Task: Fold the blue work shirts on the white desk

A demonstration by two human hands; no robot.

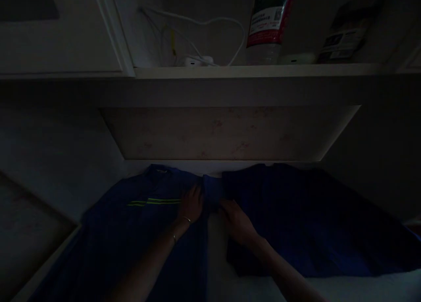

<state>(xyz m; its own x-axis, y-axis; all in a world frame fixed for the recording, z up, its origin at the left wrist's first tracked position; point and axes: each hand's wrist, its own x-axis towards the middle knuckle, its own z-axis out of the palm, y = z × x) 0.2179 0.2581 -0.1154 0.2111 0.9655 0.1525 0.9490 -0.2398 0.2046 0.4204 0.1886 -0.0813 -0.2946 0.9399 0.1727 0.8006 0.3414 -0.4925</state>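
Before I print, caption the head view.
Left hand on a striped blue top, right hand over another blue garment, below a bottle on a shelf.

So there's a blue top (148,245) spread pretty flat on a pale surface (217,271), neckline at the far end, one sleeve angling down to the lower left. It's got thin yellow-green stripes in pairs across the chest, with a small break in the line. Beside it on the right is a darker blue garment (296,223), spread wide and tapering toward the right edge. A short bit of blue cloth (213,188) fills the gap up top; too dark to say which one it's part of, tbh.
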